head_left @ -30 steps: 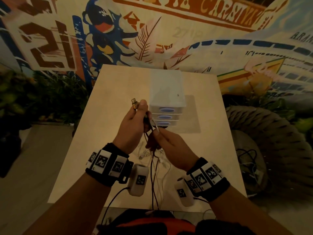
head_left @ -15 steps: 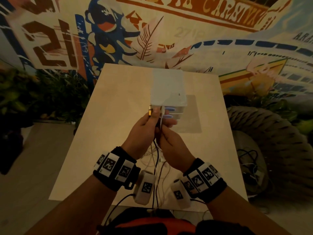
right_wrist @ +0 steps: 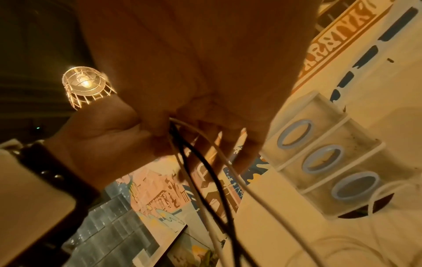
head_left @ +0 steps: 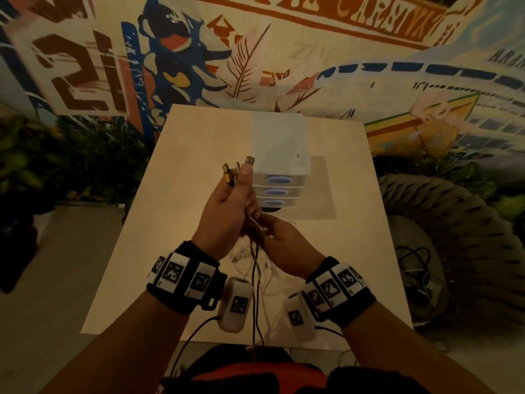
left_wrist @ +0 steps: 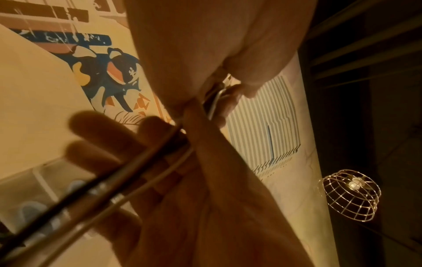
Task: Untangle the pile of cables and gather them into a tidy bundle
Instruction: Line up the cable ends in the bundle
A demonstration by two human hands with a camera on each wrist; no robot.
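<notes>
While a painted mural wall [head_left: 284, 52] backs the pale square tabletop [head_left: 184, 194], a white three-drawer plastic organiser [head_left: 279, 155] stands toward its far edge. The left hand [head_left: 227, 206] grips a bunch of black and white cables [head_left: 257, 280], plugs up, above the table's middle. The right hand [head_left: 284, 245] pinches the strands just below. More white cable lies loose near the front edge.

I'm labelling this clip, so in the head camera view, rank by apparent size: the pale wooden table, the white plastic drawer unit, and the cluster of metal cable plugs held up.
1. Pale wooden table, largest.
2. White plastic drawer unit.
3. Cluster of metal cable plugs, smallest, despite sitting nearer the camera in the left hand.
</notes>
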